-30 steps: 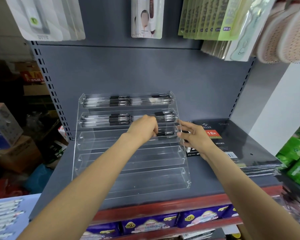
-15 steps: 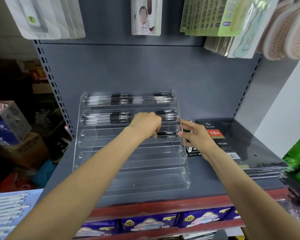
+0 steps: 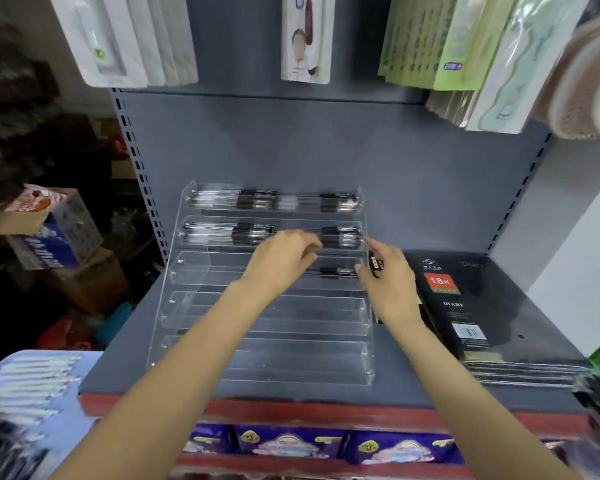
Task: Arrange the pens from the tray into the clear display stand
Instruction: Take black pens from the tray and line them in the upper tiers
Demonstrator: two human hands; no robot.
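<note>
The clear display stand (image 3: 264, 317) has stepped tiers and stands on the grey shelf. Its top two tiers are filled with black-and-clear pens (image 3: 253, 233). One pen (image 3: 336, 270) lies at the right end of the third tier. My left hand (image 3: 281, 261) hovers over that tier with its fingers curled round the pen's left part, which the hand hides. My right hand (image 3: 388, 285) is at the stand's right end, fingers relaxed, with the index fingertip touching the third tier's end near the pen tip. The tray (image 3: 66, 393) with several white pens (image 3: 32, 379) sits at the lower left.
A stack of black diary notebooks (image 3: 482, 306) lies right of the stand. Packaged goods hang above on the back panel (image 3: 305, 39). Purple packets (image 3: 291, 445) fill the shelf below the red shelf edge. Cardboard boxes (image 3: 49, 230) stand at the left.
Both hands stay at the third tier with the pen. The view has shifted slightly, and more of the tray shows at the lower left.
</note>
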